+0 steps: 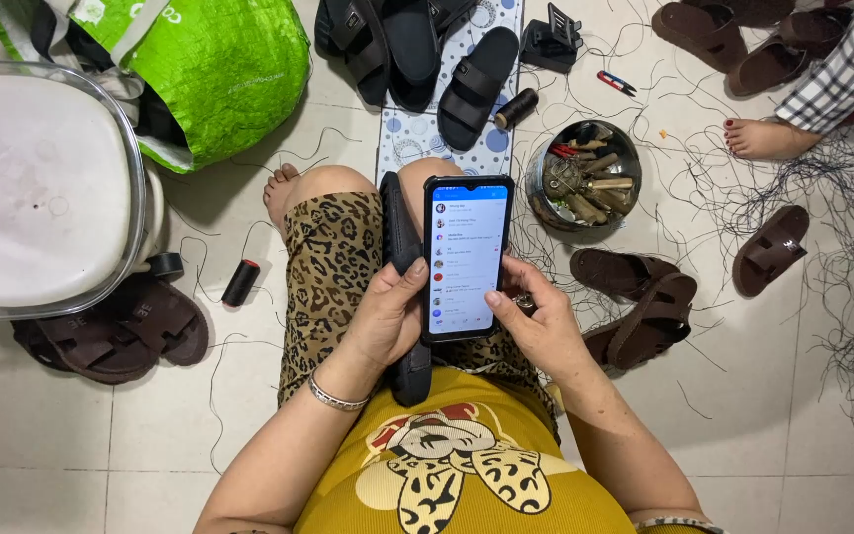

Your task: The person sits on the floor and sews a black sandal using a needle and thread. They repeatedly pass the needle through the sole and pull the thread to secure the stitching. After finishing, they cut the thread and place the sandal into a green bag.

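A: What do the hands hold?
B: The left hand (387, 321) wraps a phone (467, 255) from its left edge, fingers curled behind it and thumb laid along the side. The right hand (536, 326) props the phone's right edge, its thumb tip pressing the lit screen, the other fingers tucked underneath.

A: Where does the phone sit?
B: Upright above the lap, over leopard-print shorts (333, 267), with a black sandal (405, 287) lying lengthwise on the thigh, just under the left hand.

A: And farther out?
B: Brown sandals (644, 302) lie right of the knee, and a black thread spool (240, 283) lies to the left. Beyond them stands a metal bowl of tools (585, 176), then black sandals (476, 84) on a patterned mat, a green bag (219, 79) and another person's bare foot (765, 138) among loose threads.
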